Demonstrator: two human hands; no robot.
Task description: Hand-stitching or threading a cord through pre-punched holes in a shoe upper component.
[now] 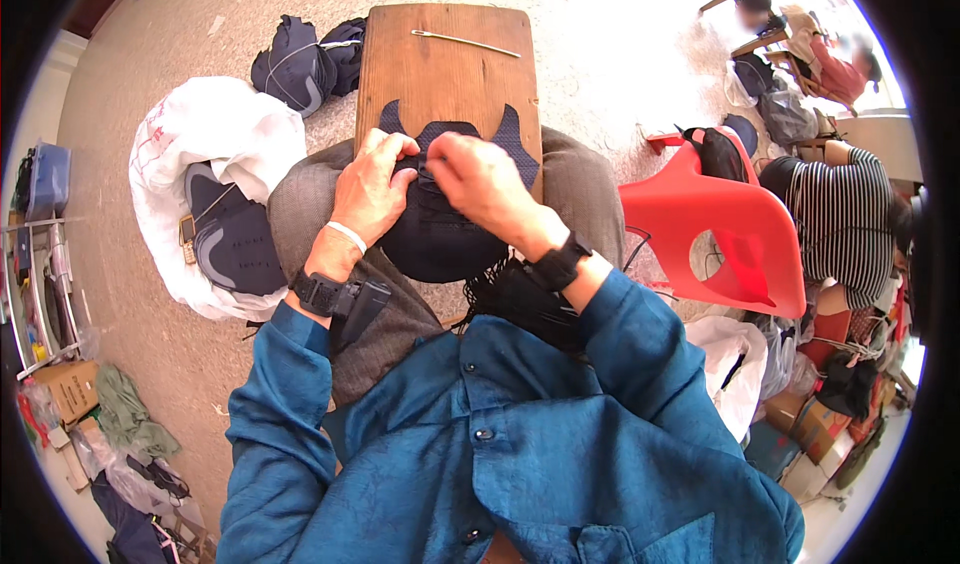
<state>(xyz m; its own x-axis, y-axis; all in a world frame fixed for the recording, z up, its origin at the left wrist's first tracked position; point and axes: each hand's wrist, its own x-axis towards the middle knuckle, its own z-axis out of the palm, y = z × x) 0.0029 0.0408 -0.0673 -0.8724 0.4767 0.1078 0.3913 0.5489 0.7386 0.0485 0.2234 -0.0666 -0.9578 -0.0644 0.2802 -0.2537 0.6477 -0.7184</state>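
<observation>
A dark navy fabric piece (430,249), which looks like a shoe upper with two horn-shaped ends, lies over the near part of a wooden board (450,84) across my lap. My left hand (372,189) pinches its left side between thumb and fingers. Close beside it, my right hand (485,182) is closed over the middle of the piece; what its fingertips hold is hidden. A long metal needle (465,43) rests crosswise near the board's far end. Black laces (488,284) hang in a bunch below my right wrist.
On the left, a white sack (160,154) holds more dark uppers (240,244). A tied dark bundle (292,64) sits on the floor by the board. To the right stands a red plastic chair (700,224). Beyond it are a person in a striped top (835,209), other people and piled bags.
</observation>
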